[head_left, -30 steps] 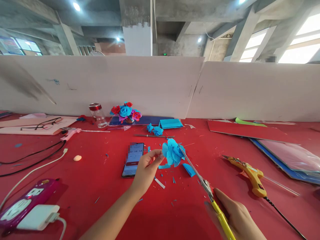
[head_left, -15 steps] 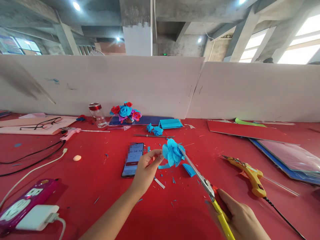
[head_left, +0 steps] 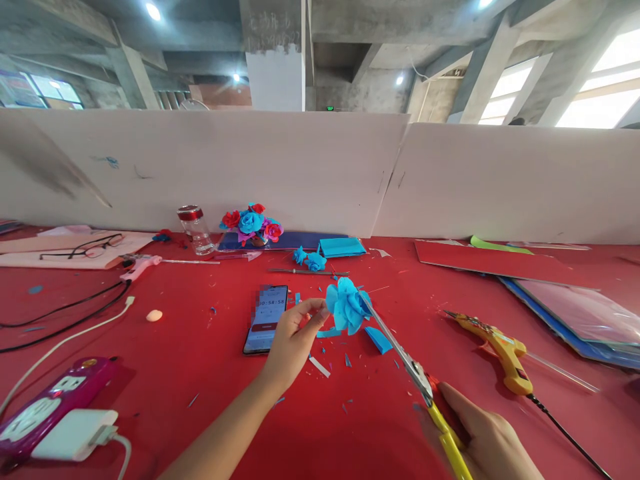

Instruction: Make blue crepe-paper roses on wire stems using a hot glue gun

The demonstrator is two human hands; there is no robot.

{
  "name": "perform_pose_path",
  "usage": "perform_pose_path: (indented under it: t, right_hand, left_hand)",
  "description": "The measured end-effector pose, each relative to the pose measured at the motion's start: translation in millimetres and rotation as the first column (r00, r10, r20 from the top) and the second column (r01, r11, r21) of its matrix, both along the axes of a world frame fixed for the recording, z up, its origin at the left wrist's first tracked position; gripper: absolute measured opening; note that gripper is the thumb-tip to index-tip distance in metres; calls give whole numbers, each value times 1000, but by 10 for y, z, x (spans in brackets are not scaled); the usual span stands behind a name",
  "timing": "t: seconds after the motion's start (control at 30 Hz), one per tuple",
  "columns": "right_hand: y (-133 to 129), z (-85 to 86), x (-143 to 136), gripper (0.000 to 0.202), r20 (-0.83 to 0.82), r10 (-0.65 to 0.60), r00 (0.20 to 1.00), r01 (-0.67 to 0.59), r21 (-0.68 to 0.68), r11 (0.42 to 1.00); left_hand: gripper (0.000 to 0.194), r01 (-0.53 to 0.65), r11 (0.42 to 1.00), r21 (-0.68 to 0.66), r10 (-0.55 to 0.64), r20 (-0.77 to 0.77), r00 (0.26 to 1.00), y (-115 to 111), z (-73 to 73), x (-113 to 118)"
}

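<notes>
Between thumb and fingers, my left hand pinches a blue paper flower at its left side, above the table. My right hand grips a pair of scissors with yellow and red handles. The blades look closed, and their tips touch or overlap the flower's right edge. Under the flower lie a blue paper strip and a folded blue piece, with small scraps around them. A phone showing a timer lies left of my left hand.
Farther back stand a pot of paper flowers and a jar. Small blue flowers lie nearer. A yellow glue gun is at right, a pink glue gun and a power strip at left. A white partition borders the table.
The blue flower has shifted and turned very slightly to the right. My right hand and the scissors have moved a little right and down. My left hand stays almost still.
</notes>
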State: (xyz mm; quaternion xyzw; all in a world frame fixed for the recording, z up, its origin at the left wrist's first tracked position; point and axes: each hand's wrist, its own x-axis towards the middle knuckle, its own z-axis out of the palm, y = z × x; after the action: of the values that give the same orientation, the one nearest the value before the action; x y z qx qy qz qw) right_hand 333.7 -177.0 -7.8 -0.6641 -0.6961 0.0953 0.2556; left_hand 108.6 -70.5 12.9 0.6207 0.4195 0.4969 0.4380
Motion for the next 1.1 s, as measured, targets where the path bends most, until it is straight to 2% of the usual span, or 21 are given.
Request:
perform_pose_path:
  t: [0.23, 0.5, 0.7, 0.87, 0.97, 1.1]
  right_hand:
    - [-4, -63, 10, 31, -10, -20, 1000, 20, -6, 1000]
    - [-23, 25, -26, 30, -61, -47, 997, 49, 38, 998]
    - [-52, 24, -100, 43, -209, -213, 954, 249, 168, 954]
    - [-64, -32, -95, 35, -285, -242, 927, 300, 183, 936]
    - [-76, -105, -68, 37, -328, -249, 911, 316, 169, 934]
    - [-91, -217, 42, 40, -286, -262, 922, 314, 151, 937]
  left_hand:
    - [23, -13, 999, 30, 14, -17, 1000, -1, 1, -9]
    - [30, 19, 999, 45, -18, -25, 1000, -24, 33, 1]
    - [26, 9, 1000, 23, -8, -6, 1000, -20, 14, -5]
    - [25, 9, 1000, 24, -9, -6, 1000, -11, -8, -10]
    - [24, 9, 999, 34, -9, 2, 1000, -9, -20, -11]
    - [24, 0, 999, 34, -1, 7, 1000, -14, -24, -8]
